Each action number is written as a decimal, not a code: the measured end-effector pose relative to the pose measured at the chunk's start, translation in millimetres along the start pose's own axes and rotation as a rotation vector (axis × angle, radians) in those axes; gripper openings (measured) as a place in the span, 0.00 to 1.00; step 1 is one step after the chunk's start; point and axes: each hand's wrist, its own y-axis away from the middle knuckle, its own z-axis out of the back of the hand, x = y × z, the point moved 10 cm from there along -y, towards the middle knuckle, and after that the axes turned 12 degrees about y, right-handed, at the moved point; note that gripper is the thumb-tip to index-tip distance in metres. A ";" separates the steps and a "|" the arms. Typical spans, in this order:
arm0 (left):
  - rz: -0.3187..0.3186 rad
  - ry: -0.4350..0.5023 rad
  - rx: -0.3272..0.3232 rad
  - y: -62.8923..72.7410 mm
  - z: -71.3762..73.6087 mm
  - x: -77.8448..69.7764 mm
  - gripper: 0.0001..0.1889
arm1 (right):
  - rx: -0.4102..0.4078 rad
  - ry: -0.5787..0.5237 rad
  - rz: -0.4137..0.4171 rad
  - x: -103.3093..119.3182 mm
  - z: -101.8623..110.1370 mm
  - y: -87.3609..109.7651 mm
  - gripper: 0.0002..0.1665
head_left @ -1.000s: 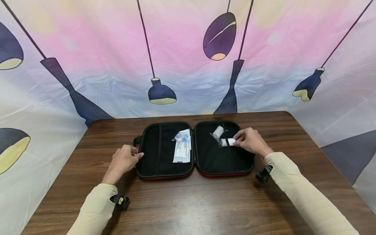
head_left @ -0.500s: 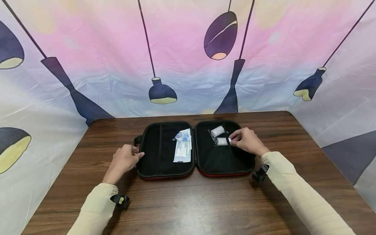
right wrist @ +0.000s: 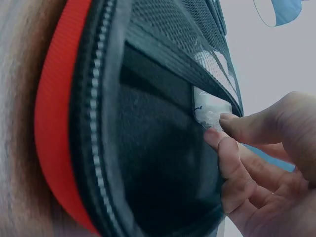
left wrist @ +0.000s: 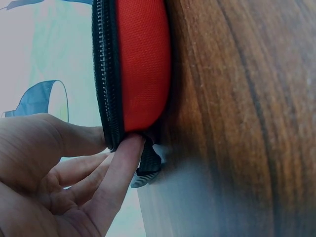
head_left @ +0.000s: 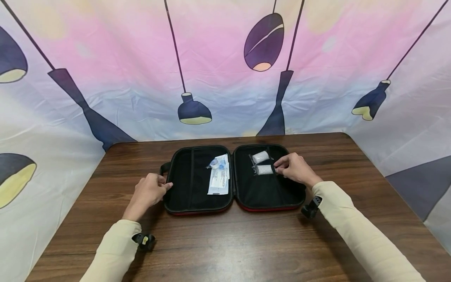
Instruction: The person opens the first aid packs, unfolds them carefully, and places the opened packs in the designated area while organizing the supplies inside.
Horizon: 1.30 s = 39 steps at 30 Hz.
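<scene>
Case (head_left: 179,196) edge sits pinched in your left hand (head_left: 148,192). Your right hand (head_left: 297,170), angled inward, seems to pinch one roll (right wrist: 211,103) by its end.

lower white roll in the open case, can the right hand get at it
Probably yes: the right hand seems to pinch the wrapped end of the lower white roll, which pokes out past the edge of the mesh pocket; the mesh covers the rest.

The red zip case (head_left: 179,184) lies open, black inside; a white, plastic-wrapped bandage roll (right wrist: 210,102) protrudes from its right half's mesh pocket (right wrist: 165,22)
</scene>
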 end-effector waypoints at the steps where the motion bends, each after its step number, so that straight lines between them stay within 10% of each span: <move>1: 0.000 0.000 0.000 0.0 -0.3 0.1 0.24 | 0.003 0.000 -0.003 0.5 -0.8 -0.3 0.12; 20: -0.013 0.002 0.001 -0.1 -0.2 -1.1 0.24 | -0.058 0.078 0.061 35.2 17.8 -11.4 0.14; 39: -0.023 0.001 -0.010 0.3 0.0 -2.1 0.21 | -0.028 0.135 0.120 114.4 -39.5 -55.0 0.21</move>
